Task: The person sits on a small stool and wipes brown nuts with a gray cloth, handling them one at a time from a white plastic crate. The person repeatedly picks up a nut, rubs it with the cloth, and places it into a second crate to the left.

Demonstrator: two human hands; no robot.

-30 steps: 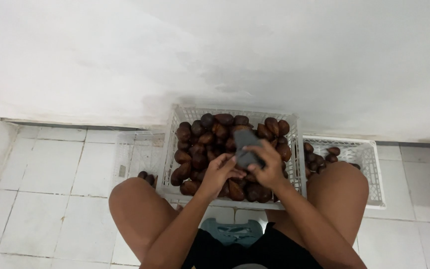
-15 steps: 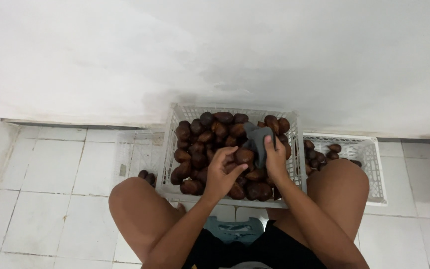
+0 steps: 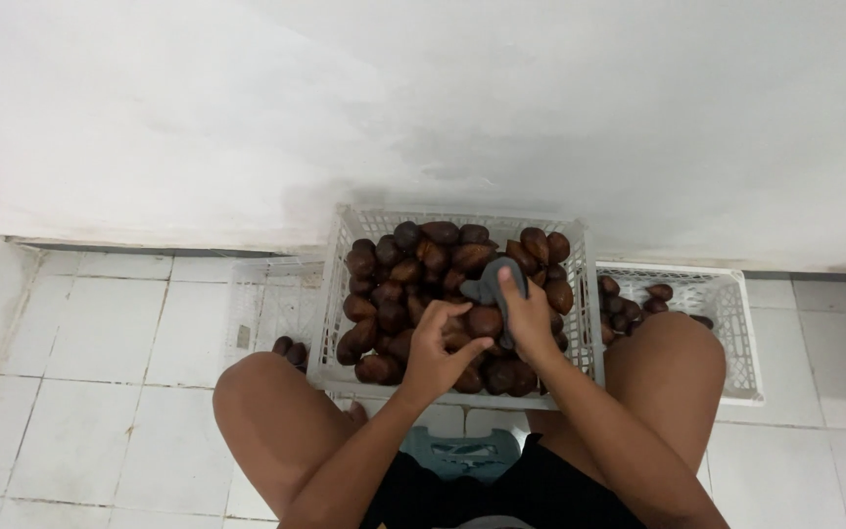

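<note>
Fingers of the right hand (image 3: 529, 318) curl closed around a grey cloth (image 3: 488, 288), thumb pressing it down. Just left of them the left hand (image 3: 435, 351), fingers loosely bent and half open, cups a dark brown fruit (image 3: 485, 321). Beneath both lies a white crate (image 3: 345, 294) heaped with such fruit; right of the fingers sits a second white crate (image 3: 736, 333)
</note>
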